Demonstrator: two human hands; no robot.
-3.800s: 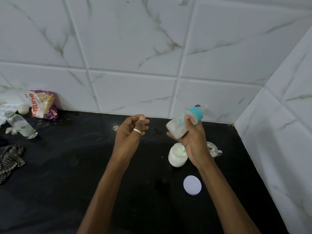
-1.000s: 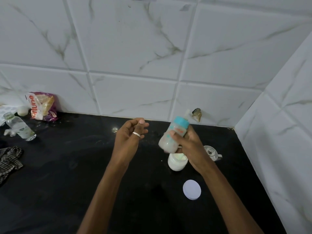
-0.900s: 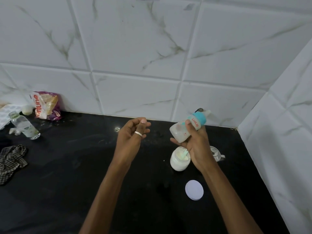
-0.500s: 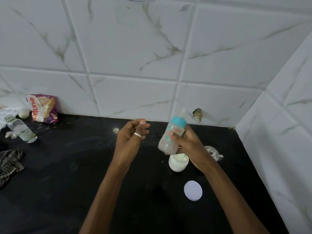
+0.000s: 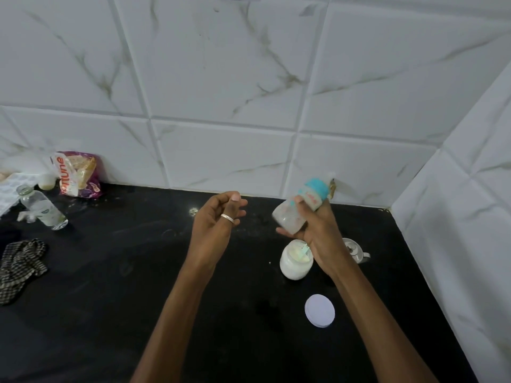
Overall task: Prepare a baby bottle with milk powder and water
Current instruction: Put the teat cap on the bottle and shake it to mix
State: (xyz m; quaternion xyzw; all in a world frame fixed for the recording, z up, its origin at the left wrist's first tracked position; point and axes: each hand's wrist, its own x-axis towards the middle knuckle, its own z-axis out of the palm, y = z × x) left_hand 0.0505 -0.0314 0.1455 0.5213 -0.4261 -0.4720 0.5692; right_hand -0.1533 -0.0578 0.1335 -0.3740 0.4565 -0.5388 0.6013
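Observation:
My right hand (image 5: 318, 230) grips a small baby bottle (image 5: 300, 207) with a teal collar and clear teat, tilted up to the right above the counter, blurred by motion. Milky liquid shows inside it. Right below that hand stands an open white jar of milk powder (image 5: 294, 262) with a spoon in it. The jar's white lid (image 5: 320, 310) lies flat on the black counter in front. My left hand (image 5: 218, 222), wearing a ring, hovers to the left of the bottle with fingers loosely curled and nothing in it.
A small steel cup (image 5: 355, 250) sits right of the jar. At the far left are a clear water bottle (image 5: 41, 207), a purple food packet (image 5: 77, 175) against the wall, and a checked cloth (image 5: 19, 268). Tiled walls close the back and right side.
The baby bottle swings back and forth in my right hand, from near upright half a second ago to tilted right now. My left hand has stayed in place.

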